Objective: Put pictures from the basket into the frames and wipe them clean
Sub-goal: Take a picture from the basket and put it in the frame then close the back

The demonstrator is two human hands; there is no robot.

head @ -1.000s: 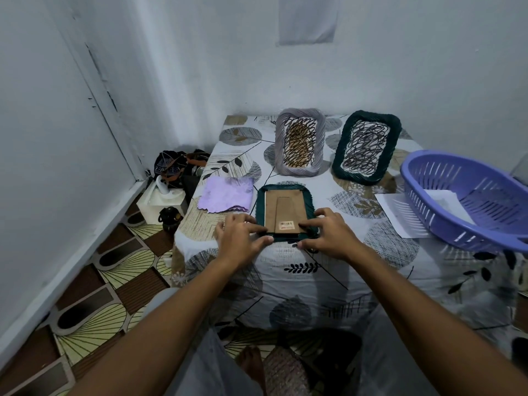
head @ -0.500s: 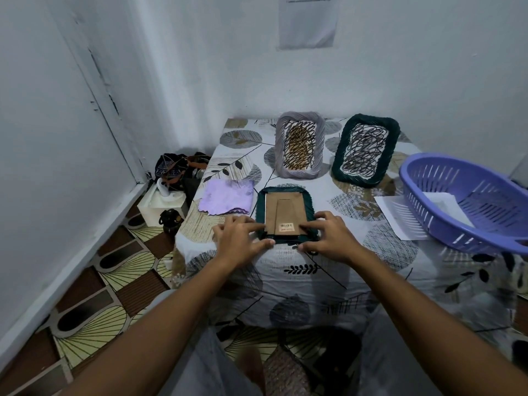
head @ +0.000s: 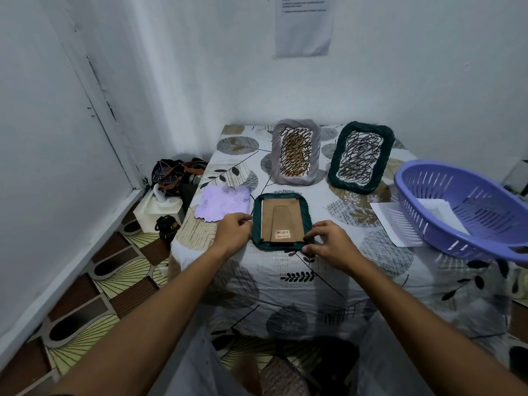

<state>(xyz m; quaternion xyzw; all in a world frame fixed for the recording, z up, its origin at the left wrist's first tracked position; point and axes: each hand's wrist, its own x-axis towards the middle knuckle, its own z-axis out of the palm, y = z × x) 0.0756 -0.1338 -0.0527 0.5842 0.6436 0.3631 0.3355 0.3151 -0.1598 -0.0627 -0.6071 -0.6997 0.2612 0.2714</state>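
Note:
A dark green picture frame (head: 257, 215) lies face down near the table's front edge, its brown cardboard back (head: 283, 221) up. My left hand (head: 233, 234) grips its left edge. My right hand (head: 328, 242) holds its lower right corner. A lilac cloth (head: 223, 202) lies just left of the frame. Two frames stand at the back, each holding a scribble picture: a grey one (head: 295, 151) and a dark green one (head: 360, 157). The purple basket (head: 463, 207) sits at the right with white paper inside.
A white sheet (head: 391, 221) lies partly under the basket. The table (head: 285, 272) has a leaf-patterned cloth. On the floor at the left are a white tissue box (head: 158, 210), a dark bag (head: 171, 175) and a small black bottle (head: 165, 224). Walls close in behind and left.
My left hand has shifted from the frame's lower left corner up along its left edge. The right hand stays at the lower right corner. The view has tilted slightly.

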